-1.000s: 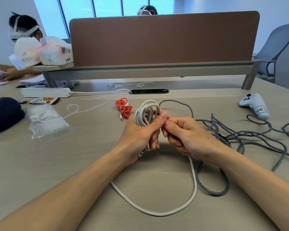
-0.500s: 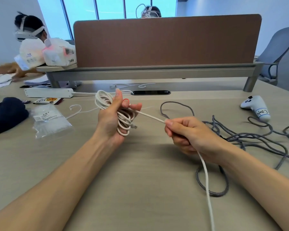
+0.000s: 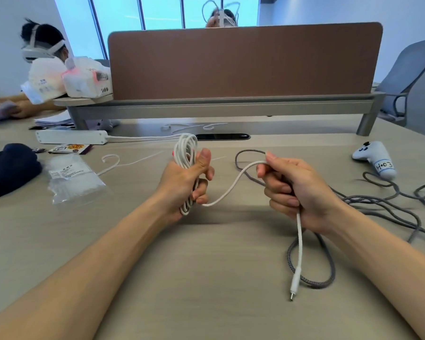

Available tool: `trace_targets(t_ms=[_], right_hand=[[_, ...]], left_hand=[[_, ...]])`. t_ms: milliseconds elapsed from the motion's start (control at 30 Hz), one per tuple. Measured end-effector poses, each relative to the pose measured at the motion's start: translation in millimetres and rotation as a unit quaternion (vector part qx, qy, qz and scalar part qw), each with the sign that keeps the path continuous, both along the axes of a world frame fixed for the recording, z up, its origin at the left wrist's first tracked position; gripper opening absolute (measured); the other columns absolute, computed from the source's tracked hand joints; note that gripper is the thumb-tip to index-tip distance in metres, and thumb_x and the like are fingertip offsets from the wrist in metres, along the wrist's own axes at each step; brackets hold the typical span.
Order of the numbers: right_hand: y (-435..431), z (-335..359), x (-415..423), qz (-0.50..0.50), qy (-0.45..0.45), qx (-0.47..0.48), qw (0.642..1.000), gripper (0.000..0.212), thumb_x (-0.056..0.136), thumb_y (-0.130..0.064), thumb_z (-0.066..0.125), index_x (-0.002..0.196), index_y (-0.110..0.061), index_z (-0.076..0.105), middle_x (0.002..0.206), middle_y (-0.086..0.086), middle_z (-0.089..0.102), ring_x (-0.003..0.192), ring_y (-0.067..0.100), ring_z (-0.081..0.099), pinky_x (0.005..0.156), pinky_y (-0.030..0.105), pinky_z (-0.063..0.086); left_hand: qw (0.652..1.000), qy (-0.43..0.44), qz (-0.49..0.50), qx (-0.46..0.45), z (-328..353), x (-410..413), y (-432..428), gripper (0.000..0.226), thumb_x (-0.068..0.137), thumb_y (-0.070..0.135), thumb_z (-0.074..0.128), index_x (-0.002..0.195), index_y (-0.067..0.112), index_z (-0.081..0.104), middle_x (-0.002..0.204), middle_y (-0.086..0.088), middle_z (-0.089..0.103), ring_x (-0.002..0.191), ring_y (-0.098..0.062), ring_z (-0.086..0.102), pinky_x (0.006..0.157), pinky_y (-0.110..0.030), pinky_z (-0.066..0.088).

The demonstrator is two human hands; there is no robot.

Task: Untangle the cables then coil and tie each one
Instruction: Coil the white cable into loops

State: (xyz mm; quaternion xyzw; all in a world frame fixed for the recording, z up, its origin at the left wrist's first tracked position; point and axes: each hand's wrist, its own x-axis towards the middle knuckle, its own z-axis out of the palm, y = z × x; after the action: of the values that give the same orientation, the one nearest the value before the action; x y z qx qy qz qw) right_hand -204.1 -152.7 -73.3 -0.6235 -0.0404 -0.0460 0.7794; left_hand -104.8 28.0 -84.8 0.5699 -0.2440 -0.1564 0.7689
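Your left hand (image 3: 187, 182) grips the white coil (image 3: 185, 148); your right hand (image 3: 295, 190) curls round its loose tail (image 3: 231, 187). Lay this last loop evenly, plug (image 3: 294, 287) hanging clear.

Bright window backlight — soft shadows, edges warped.

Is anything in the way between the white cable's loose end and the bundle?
Nothing visible. The white cable sags freely from the coil in the left hand to the right hand. The grey cable lies on the table by the plug.
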Motion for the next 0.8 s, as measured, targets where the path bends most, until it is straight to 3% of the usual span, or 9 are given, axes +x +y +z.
trace_targets(t_ms=[100, 167, 267, 367, 567, 633, 700, 800], right_hand=[[0.8, -0.9, -0.1, 0.008, -0.003, -0.012, 1.0, 0.034, 0.085, -0.039, 0.051, 0.08, -0.009, 0.068, 0.049, -0.003, 0.023, 0.033, 0.005, 0.016, 0.037, 0.016, 0.009], [2.5, -1.6, -0.5, 0.025, -0.006, -0.016, 1.0, 0.035, 0.086, -0.038, 0.049, 0.086, -0.009, 0.07, 0.05, -0.002, 0.025, 0.034, 0.006, 0.016, 0.038, 0.017, 0.008], [4.0, -1.7, -1.8, 0.049, -0.01, -0.018, 0.999, 0.036, 0.089, -0.037, 0.047, 0.089, -0.008, 0.069, 0.052, -0.001, 0.027, 0.036, 0.007, 0.014, 0.039, 0.019, 0.007], [4.9, -2.2, -2.7, 0.062, -0.017, -0.017, 0.998, 0.037, 0.092, -0.035, 0.043, 0.089, -0.008, 0.067, 0.053, 0.0, 0.028, 0.036, 0.007, 0.016, 0.039, 0.02, 0.008], [4.6, -5.9, -1.5, 0.08, -0.025, -0.033, 0.996, 0.034, 0.095, -0.037, 0.045, 0.084, -0.011, 0.064, 0.053, -0.002, 0.032, 0.036, 0.006, 0.019, 0.039, 0.021, 0.009], [3.2, -6.3, -0.6, 0.077, -0.027, -0.029, 0.996, 0.03, 0.093, -0.036, 0.046, 0.082, -0.013, 0.062, 0.053, -0.002, 0.031, 0.036, 0.006, 0.019, 0.039, 0.02, 0.009], [2.0, -5.1, 0.3, 0.067, -0.023, -0.026, 0.997, 0.028, 0.094, -0.033, 0.047, 0.077, -0.013, 0.059, 0.053, -0.002, 0.03, 0.035, 0.005, 0.019, 0.038, 0.019, 0.01], [1.0, -3.5, 0.7, 0.05, -0.013, -0.028, 0.998, 0.027, 0.09, -0.032, 0.047, 0.073, -0.014, 0.057, 0.052, -0.002, 0.028, 0.034, 0.005, 0.019, 0.038, 0.018, 0.01]], left_hand=[[0.998, -0.029, -0.019, 0.046, -1.2, -6.0, -0.5, 0.046, 0.076, 0.037, 0.063, 0.092, -0.003, 0.049, 0.078, -0.011, 0.068, 0.032, -0.01, 0.026, 0.036, -0.016, 0.029], [0.995, -0.05, -0.059, 0.064, -3.7, -9.1, -1.4, 0.038, 0.077, 0.029, 0.069, 0.088, 0.003, 0.043, 0.083, -0.016, 0.071, 0.031, -0.01, 0.025, 0.035, -0.017, 0.029], [0.986, -0.087, -0.109, 0.091, -9.9, -13.6, -5.0, 0.037, 0.075, 0.015, 0.074, 0.084, 0.011, 0.039, 0.066, -0.019, 0.066, 0.03, -0.012, 0.03, 0.033, -0.018, 0.03], [0.976, -0.123, -0.131, 0.119, -14.2, -18.8, -10.9, 0.023, 0.076, 0.015, 0.071, 0.077, 0.016, 0.049, 0.051, -0.006, 0.053, 0.032, -0.012, 0.035, 0.034, -0.02, 0.032], [0.964, -0.186, -0.124, 0.145, -17.5, -15.6, -12.7, 0.019, 0.089, 0.029, 0.06, 0.076, 0.017, 0.052, 0.054, -0.005, 0.044, 0.045, -0.015, 0.04, 0.047, -0.026, 0.038], [0.97, -0.172, -0.12, 0.124, -17.5, -13.0, -12.4, 0.028, 0.092, 0.03, 0.06, 0.078, 0.008, 0.05, 0.052, -0.007, 0.045, 0.047, -0.019, 0.047, 0.06, -0.041, 0.046], [0.986, -0.114, -0.094, 0.075, -14.6, -13.4, -12.4, 0.031, 0.089, 0.03, 0.057, 0.072, 0.006, 0.047, 0.045, -0.004, 0.044, 0.046, -0.021, 0.055, 0.068, -0.045, 0.054], [0.998, -0.025, -0.05, -0.01, -8.9, -13.7, -13.0, 0.029, 0.091, 0.025, 0.051, 0.069, 0.009, 0.042, 0.042, -0.001, 0.036, 0.035, -0.016, 0.044, 0.049, -0.031, 0.052]])
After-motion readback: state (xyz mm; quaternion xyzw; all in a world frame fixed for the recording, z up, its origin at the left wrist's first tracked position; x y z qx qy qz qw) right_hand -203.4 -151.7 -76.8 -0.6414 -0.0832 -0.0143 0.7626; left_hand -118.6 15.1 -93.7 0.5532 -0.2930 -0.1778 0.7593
